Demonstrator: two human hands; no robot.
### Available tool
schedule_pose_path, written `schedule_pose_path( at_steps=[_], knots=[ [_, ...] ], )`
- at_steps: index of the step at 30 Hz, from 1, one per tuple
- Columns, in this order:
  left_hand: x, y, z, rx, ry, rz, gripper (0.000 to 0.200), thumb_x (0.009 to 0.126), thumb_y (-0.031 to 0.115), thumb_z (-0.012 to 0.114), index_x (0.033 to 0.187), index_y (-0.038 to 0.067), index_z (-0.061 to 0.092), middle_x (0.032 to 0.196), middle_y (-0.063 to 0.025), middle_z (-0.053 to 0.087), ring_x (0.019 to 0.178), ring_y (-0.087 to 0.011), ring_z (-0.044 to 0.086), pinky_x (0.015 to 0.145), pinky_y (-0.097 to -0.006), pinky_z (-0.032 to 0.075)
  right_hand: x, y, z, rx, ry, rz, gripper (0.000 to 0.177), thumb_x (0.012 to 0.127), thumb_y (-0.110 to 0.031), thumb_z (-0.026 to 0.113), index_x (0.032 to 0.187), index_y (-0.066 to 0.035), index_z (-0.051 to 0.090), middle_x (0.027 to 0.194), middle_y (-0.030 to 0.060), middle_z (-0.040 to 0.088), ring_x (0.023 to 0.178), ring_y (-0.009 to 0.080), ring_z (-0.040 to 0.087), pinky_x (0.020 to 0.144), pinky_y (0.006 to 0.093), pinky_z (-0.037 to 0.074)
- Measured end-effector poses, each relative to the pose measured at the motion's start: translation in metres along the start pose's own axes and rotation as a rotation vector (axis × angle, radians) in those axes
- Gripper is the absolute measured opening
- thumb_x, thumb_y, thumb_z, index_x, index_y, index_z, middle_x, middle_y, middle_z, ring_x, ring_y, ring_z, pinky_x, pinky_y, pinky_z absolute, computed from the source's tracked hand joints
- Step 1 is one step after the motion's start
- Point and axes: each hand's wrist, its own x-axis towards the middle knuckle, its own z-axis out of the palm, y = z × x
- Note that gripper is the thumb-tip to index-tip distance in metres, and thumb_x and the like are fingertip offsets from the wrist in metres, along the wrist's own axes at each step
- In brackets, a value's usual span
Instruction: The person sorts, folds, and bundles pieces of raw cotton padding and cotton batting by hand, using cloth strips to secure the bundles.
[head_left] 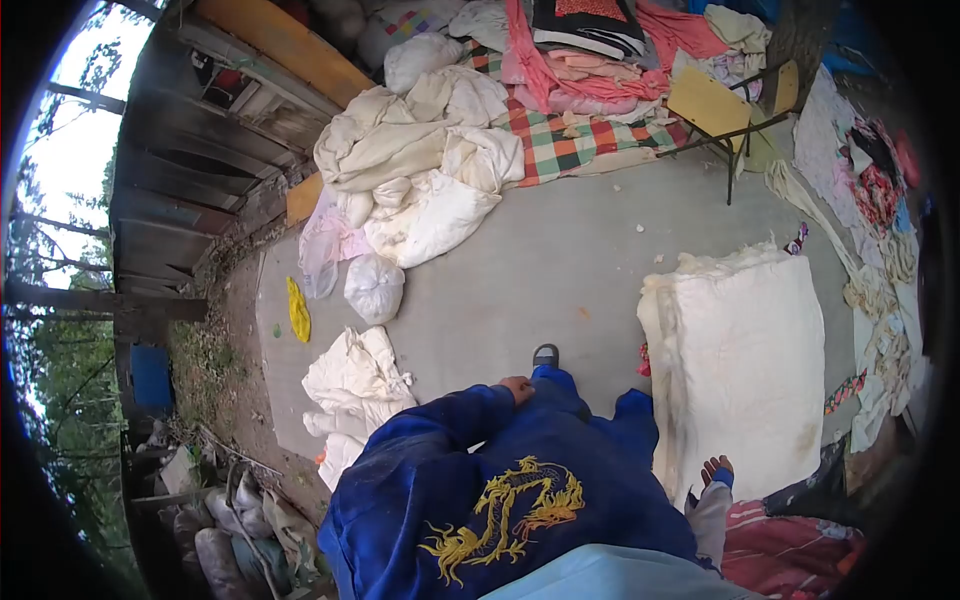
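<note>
My left hand (517, 388) hangs at the end of a blue sleeve, beside my blue-clad leg. Its fingers point away from me and are mostly hidden behind the back of the hand. My right hand (717, 468), at the end of a greyish sleeve with a blue cuff, has its fingers spread with nothing in them. It overlaps the near edge of a thick, folded white quilt (745, 350) on the floor. A gold dragon (510, 515) is embroidered on my blue jacket. One dark shoe (545, 355) shows on the grey floor sheet (500, 300).
Crumpled white cloth (360, 375) lies left of me, near a stuffed white bag (375, 288) and a yellow bag (298, 310). Cream bedding (430, 160) and a checked cloth (565, 145) are piled ahead. A yellow-seated chair (710, 100) stands far right, beside heaped fabrics (880, 190).
</note>
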Motion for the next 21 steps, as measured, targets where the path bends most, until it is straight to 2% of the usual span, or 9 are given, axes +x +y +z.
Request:
schedule_pose_path(
  at_steps=[4, 9, 11, 12, 14, 15, 17, 19, 21],
  knots=[
    [0.000, -0.076, -0.047, -0.359, 0.153, 0.037, 0.042, 0.082, 0.038, 0.060, 0.113, 0.008, 0.064, 0.103, -0.0160, 0.067, 0.099, -0.0333, 0.062, 0.089, -0.0387, 0.048, -0.042, 0.018, 0.126, -0.193, -0.022, 0.134, 0.042, 0.095, -0.029, 0.044, 0.132, -0.011, 0.041, 0.122, 0.0141, 0.056, 0.092, 0.0306, 0.063, 0.069, 0.0438, 0.054],
    [-0.012, -0.249, -0.064, -0.644, 0.486, -0.319, 0.041, 0.082, 0.038, 0.058, 0.108, 0.007, 0.066, 0.103, -0.0187, 0.066, 0.099, -0.0339, 0.062, 0.089, -0.0384, 0.048, -0.031, -0.014, 0.314, -0.647, -0.374, 0.032, 0.029, 0.093, -0.021, 0.047, 0.120, -0.013, 0.048, 0.109, 0.0171, 0.061, 0.083, 0.0339, 0.064, 0.059, 0.0425, 0.051],
    [-0.037, -0.312, -0.050, -0.483, 0.626, -0.493, 0.039, 0.083, 0.035, 0.058, 0.104, 0.002, 0.066, 0.086, -0.0144, 0.069, 0.078, -0.0233, 0.066, 0.074, -0.0343, 0.052, -0.040, -0.040, 0.387, -0.783, -0.539, 0.005, 0.024, 0.092, -0.018, 0.049, 0.116, -0.016, 0.051, 0.106, 0.0176, 0.062, 0.082, 0.0345, 0.064, 0.056, 0.0418, 0.050],
    [-0.047, -0.344, -0.036, -0.590, 0.611, -0.570, 0.038, 0.082, 0.033, 0.058, 0.102, 0.002, 0.067, 0.084, -0.0147, 0.069, 0.076, -0.0226, 0.066, 0.073, -0.0348, 0.052, -0.067, -0.060, 0.418, -0.683, -0.549, -0.195, 0.027, 0.092, -0.021, 0.052, 0.118, -0.015, 0.049, 0.107, 0.0171, 0.061, 0.083, 0.0329, 0.064, 0.057, 0.0396, 0.051],
    [-0.067, -0.392, -0.004, -0.695, 0.592, -0.696, 0.036, 0.082, 0.031, 0.057, 0.099, 0.001, 0.068, 0.078, -0.0140, 0.068, 0.069, -0.0215, 0.066, 0.068, -0.0350, 0.052, -0.100, -0.103, 0.496, -0.720, -0.500, -0.293, 0.033, 0.093, -0.026, 0.053, 0.121, -0.010, 0.048, 0.107, 0.0149, 0.062, 0.081, 0.0269, 0.065, 0.058, 0.0372, 0.053],
    [-0.079, -0.406, 0.011, -0.694, 0.591, -0.747, 0.035, 0.081, 0.029, 0.056, 0.097, 0.000, 0.068, 0.075, -0.0131, 0.068, 0.064, -0.0211, 0.065, 0.064, -0.0349, 0.052, -0.107, -0.122, 0.530, -0.766, -0.540, -0.351, 0.034, 0.092, -0.031, 0.054, 0.118, -0.010, 0.049, 0.105, 0.0145, 0.063, 0.079, 0.0241, 0.065, 0.058, 0.0365, 0.053],
    [-0.090, -0.423, 0.050, -0.985, 0.463, -0.834, 0.043, 0.078, 0.035, 0.055, 0.104, 0.002, 0.067, 0.095, -0.0190, 0.068, 0.092, -0.0316, 0.065, 0.087, -0.0381, 0.048, -0.128, -0.147, 0.596, -0.875, -0.548, -0.458, 0.032, 0.092, -0.031, 0.054, 0.117, -0.010, 0.051, 0.103, 0.0138, 0.064, 0.079, 0.0233, 0.065, 0.058, 0.0355, 0.053],
    [-0.077, -0.436, 0.115, -1.164, 0.637, -0.846, 0.030, 0.081, 0.016, 0.058, 0.103, -0.005, 0.064, 0.068, -0.0097, 0.063, 0.053, -0.0205, 0.059, 0.050, -0.0321, 0.048, -0.135, -0.154, 0.653, -0.937, -0.573, -0.475, 0.030, 0.093, -0.029, 0.053, 0.116, -0.010, 0.051, 0.101, 0.0131, 0.064, 0.078, 0.0244, 0.065, 0.057, 0.0353, 0.053],
    [-0.084, -0.391, 0.118, -1.333, 0.590, -0.938, 0.038, 0.079, 0.028, 0.057, 0.099, -0.001, 0.068, 0.085, -0.0179, 0.069, 0.076, -0.0266, 0.068, 0.074, -0.0355, 0.053, -0.130, -0.149, 0.706, -0.991, -0.577, -0.440, 0.029, 0.093, -0.028, 0.052, 0.115, -0.010, 0.051, 0.099, 0.0126, 0.064, 0.077, 0.0249, 0.065, 0.056, 0.0352, 0.053]
  ],
)
